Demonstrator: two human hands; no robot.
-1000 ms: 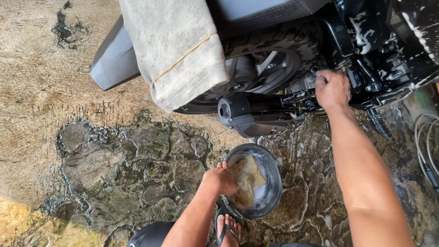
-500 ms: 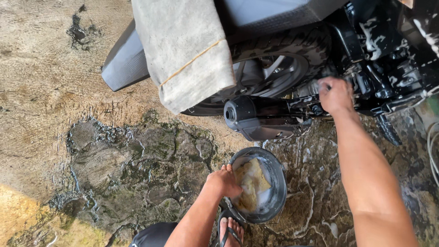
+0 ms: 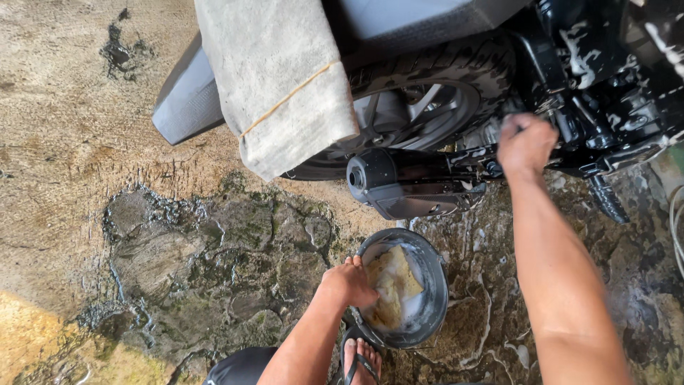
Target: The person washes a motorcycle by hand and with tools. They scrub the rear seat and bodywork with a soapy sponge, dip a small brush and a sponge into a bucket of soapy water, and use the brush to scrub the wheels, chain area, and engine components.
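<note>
My left hand (image 3: 348, 283) grips the near rim of a dark round bucket (image 3: 432, 308) on the wet ground. Inside the bucket lies a yellowish soaked cloth (image 3: 390, 285) in soapy water. My right hand (image 3: 526, 142) is closed against the soapy black parts of a motorcycle (image 3: 605, 93), just right of its dark exhaust muffler (image 3: 399, 187). What the right hand holds is hidden. The rear tyre (image 3: 434, 71) sits above the muffler. A grey towel (image 3: 278, 78) hangs over the back of the motorcycle.
The grey rear fender (image 3: 187, 100) sticks out left of the towel. Wet, mossy, cracked stone ground (image 3: 214, 257) spreads below the bike. My foot in a sandal (image 3: 360, 360) rests by the bucket. A pale hose (image 3: 675, 228) runs at the right edge.
The view has shifted, so everything sits a little lower and to the right. My left hand stays on the bucket rim and my right hand stays at the motorcycle.
</note>
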